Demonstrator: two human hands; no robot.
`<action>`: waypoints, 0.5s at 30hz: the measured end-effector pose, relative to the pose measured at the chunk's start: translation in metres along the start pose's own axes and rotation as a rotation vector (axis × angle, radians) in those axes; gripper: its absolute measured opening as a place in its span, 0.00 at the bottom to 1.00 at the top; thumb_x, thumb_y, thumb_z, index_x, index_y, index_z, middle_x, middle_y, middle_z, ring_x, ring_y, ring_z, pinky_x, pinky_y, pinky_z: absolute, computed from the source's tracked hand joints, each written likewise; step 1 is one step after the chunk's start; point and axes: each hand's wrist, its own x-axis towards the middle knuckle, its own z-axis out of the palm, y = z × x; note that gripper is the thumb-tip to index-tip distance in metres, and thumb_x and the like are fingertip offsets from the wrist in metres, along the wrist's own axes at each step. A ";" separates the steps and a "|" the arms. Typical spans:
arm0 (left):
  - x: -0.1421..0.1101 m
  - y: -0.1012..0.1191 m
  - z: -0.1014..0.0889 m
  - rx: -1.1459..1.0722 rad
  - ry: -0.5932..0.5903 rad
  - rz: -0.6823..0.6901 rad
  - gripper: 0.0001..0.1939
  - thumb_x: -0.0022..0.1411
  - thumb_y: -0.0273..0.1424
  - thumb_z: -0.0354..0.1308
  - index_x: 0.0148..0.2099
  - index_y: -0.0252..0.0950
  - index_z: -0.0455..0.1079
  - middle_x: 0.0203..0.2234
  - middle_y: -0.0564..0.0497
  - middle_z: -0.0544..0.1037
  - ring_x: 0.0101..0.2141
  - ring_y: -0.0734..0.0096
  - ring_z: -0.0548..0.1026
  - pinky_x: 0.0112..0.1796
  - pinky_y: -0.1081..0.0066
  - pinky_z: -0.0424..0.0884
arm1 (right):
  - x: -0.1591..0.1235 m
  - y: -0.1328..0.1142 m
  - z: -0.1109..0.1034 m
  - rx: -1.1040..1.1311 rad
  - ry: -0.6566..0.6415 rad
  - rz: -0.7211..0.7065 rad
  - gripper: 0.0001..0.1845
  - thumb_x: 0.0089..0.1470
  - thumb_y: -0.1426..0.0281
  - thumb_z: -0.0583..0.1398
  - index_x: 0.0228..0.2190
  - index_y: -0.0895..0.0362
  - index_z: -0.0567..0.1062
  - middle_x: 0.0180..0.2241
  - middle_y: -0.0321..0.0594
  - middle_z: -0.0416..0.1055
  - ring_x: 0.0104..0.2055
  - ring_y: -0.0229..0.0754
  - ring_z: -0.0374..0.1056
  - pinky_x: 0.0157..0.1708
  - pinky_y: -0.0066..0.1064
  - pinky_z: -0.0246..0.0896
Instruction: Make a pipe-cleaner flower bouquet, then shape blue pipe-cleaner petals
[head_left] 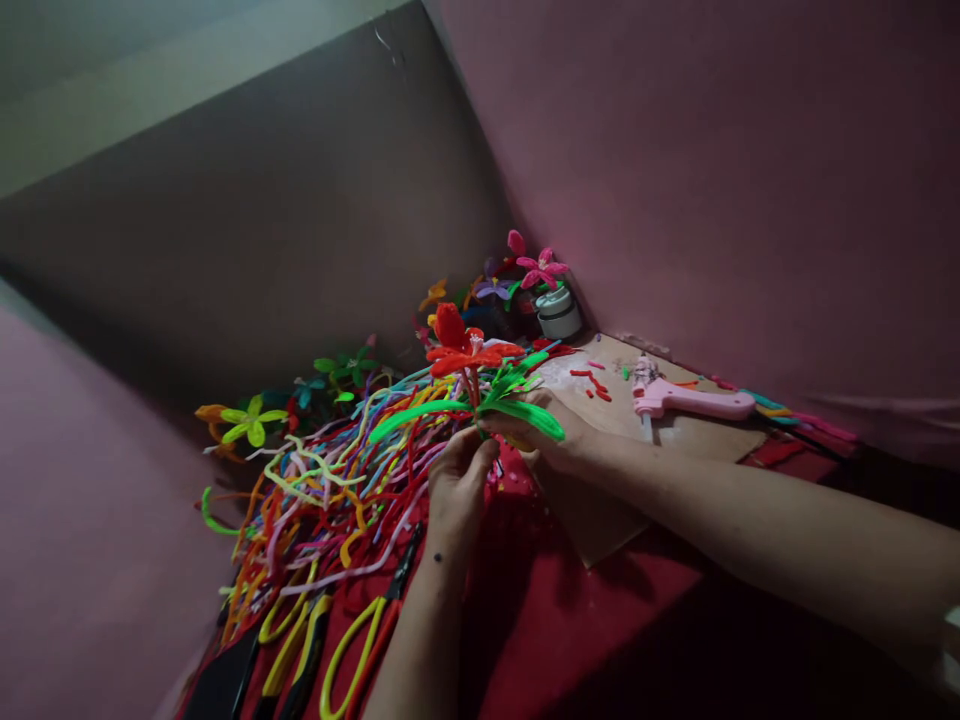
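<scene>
A pipe-cleaner flower with red petals (465,350) and bright green leaves (450,410) stands upright between my hands. My left hand (457,480) pinches the lower stem from below, fingers closed round it. My right hand (551,430) grips the stem just under the leaves from the right side, fingers curled and partly hidden by a green leaf. Both hands hover over a red cloth (570,610).
A heap of loose coloured pipe cleaners (330,480) lies left of the hands. Yellow-handled scissors and pliers (352,640) lie at the near left. A pink glue gun (690,400) rests on a wooden board (712,435). Finished flowers (536,268) and a small jar (559,313) sit against the pink wall.
</scene>
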 end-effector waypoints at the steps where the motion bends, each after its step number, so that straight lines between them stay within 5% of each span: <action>1: -0.001 -0.001 0.001 0.058 0.023 0.035 0.11 0.50 0.33 0.61 0.37 0.34 0.73 0.31 0.50 0.76 0.32 0.70 0.70 0.36 0.73 0.63 | 0.001 0.002 0.001 0.042 0.031 -0.003 0.14 0.36 0.60 0.64 0.23 0.58 0.75 0.21 0.36 0.64 0.25 0.35 0.57 0.25 0.28 0.54; 6: -0.004 -0.011 0.003 0.347 0.111 0.154 0.05 0.53 0.31 0.57 0.34 0.39 0.72 0.25 0.53 0.75 0.28 0.70 0.69 0.33 0.74 0.61 | 0.003 0.010 0.007 0.254 0.175 -0.056 0.15 0.26 0.66 0.69 0.21 0.60 0.75 0.21 0.35 0.67 0.27 0.35 0.59 0.27 0.27 0.56; 15: -0.008 -0.006 0.013 0.410 0.219 0.203 0.07 0.53 0.23 0.54 0.27 0.39 0.68 0.17 0.55 0.66 0.20 0.72 0.62 0.26 0.74 0.53 | -0.002 0.016 0.010 0.161 0.155 0.006 0.13 0.37 0.62 0.64 0.21 0.61 0.75 0.16 0.36 0.65 0.24 0.37 0.59 0.24 0.28 0.55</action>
